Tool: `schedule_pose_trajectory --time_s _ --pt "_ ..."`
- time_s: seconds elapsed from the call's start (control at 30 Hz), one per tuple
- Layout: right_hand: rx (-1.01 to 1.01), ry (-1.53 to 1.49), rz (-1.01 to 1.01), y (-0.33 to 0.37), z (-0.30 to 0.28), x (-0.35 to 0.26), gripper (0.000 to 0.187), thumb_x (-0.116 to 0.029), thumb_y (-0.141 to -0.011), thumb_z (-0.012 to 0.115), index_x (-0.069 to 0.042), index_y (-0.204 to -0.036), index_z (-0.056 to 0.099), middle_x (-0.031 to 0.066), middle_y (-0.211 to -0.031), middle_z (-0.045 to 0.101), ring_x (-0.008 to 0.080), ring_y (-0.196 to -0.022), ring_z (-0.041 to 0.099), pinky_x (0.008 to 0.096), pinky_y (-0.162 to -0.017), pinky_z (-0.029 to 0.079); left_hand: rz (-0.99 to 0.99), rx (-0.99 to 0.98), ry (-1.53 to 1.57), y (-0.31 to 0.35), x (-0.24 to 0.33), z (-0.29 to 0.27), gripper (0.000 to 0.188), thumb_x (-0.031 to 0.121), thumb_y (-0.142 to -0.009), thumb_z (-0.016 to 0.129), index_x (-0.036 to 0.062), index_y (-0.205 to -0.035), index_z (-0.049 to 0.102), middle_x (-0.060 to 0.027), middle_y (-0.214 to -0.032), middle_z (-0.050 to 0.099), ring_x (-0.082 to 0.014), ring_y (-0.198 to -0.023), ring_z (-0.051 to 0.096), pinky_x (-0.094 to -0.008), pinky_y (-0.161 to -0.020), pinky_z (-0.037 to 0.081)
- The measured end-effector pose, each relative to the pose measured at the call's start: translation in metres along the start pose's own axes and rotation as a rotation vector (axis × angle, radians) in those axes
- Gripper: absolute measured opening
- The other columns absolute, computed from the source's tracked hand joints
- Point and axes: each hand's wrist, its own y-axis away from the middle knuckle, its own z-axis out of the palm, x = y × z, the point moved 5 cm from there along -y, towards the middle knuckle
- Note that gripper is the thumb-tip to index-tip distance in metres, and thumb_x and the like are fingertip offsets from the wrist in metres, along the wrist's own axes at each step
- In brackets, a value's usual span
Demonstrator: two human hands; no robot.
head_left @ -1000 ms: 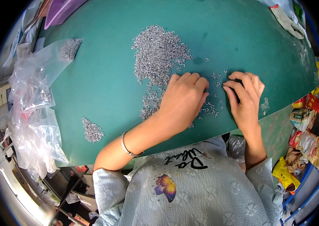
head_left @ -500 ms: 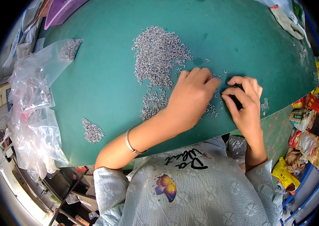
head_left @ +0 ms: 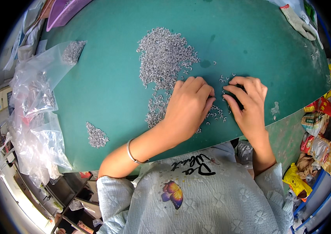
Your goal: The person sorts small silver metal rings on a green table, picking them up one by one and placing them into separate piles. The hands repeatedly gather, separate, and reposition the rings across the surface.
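A large heap of tiny C-shaped metal clips (head_left: 165, 58) lies mid-table, thinning toward the near side. My left hand (head_left: 191, 103) rests over its lower right edge, thumb and fingertips pinched together; whatever is between them is too small to make out. Facing it, my right hand (head_left: 249, 101) is curved over the table, thumb and forefinger a little apart. Loose clips (head_left: 217, 113) are strewn between and just below the two hands, and a few more sit above the right fingertips. A smaller pile of clips (head_left: 96, 135) stands apart at the left.
Clear plastic bags (head_left: 36, 117), some with clips inside, cover the left edge of the green table (head_left: 107, 85). A purple basket (head_left: 62, 13) is at the far left, a work glove (head_left: 296, 23) at the far right. Colourful packets (head_left: 319, 144) line the right side.
My left hand has drawn back to the left and nearer, toward the heap. My right hand has shifted slightly left, its thumb and forefinger a bit wider apart. More loose clips show between them.
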Motion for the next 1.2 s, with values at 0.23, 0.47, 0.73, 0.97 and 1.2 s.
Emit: schedule_pose_trajectory --time_s 0.23,0.47,0.73,0.97,1.2 --pt "-0.011 0.049 -0.041 -0.003 0.003 -0.001 0.012 -0.005 -0.077 0.074 -0.006 -0.087 0.068 0.0031 -0.099 0.061 0.0234 -0.095 0.055 0.0383 -0.085 0.035 0.005 -0.055 -0.049 0.003 0.003 -0.005 0.016 0.006 -0.08 0.074 0.0053 -0.095 0.067 -0.0072 -0.093 0.06 -0.026 -0.086 0.057 -0.0377 -0.075 0.039" --pt "-0.032 -0.015 0.111 0.0 -0.005 0.011 0.01 -0.005 -0.078 0.073 -0.005 -0.085 0.067 0.0036 -0.1 0.06 0.0241 -0.097 0.053 0.0378 -0.084 0.035 0.033 -0.01 0.003 0.001 0.005 -0.001 0.018 0.006 -0.08 0.074 0.0053 -0.096 0.067 -0.0074 -0.096 0.061 -0.0262 -0.089 0.057 -0.0381 -0.076 0.039" --pt "0.0 0.086 0.115 0.0 -0.006 0.011 0.015 -0.007 -0.074 0.078 -0.006 -0.085 0.067 0.0034 -0.101 0.06 0.0244 -0.098 0.053 0.037 -0.084 0.034 0.092 -0.028 -0.05 -0.006 0.013 0.016 0.018 0.006 -0.079 0.075 0.0053 -0.094 0.066 -0.0069 -0.092 0.059 -0.0259 -0.086 0.056 -0.0375 -0.077 0.039" --pt "-0.006 0.061 0.039 -0.001 -0.005 0.009 0.017 -0.006 -0.075 0.076 -0.006 -0.09 0.068 0.0029 -0.102 0.061 0.0244 -0.1 0.054 0.0378 -0.086 0.035 0.07 0.016 -0.018 -0.005 0.01 0.015 0.017 0.006 -0.078 0.074 0.005 -0.093 0.065 -0.0069 -0.092 0.059 -0.0256 -0.085 0.055 -0.0375 -0.076 0.038" --pt "-0.025 0.011 -0.026 0.003 -0.004 0.008 0.014 -0.005 -0.076 0.075 -0.006 -0.088 0.068 0.0024 -0.1 0.062 0.0238 -0.099 0.055 0.0376 -0.086 0.035 0.192 0.051 -0.207 0.002 0.008 0.009 0.017 0.006 -0.077 0.073 0.0046 -0.092 0.065 -0.0067 -0.093 0.058 -0.0246 -0.085 0.055 -0.0386 -0.076 0.038"
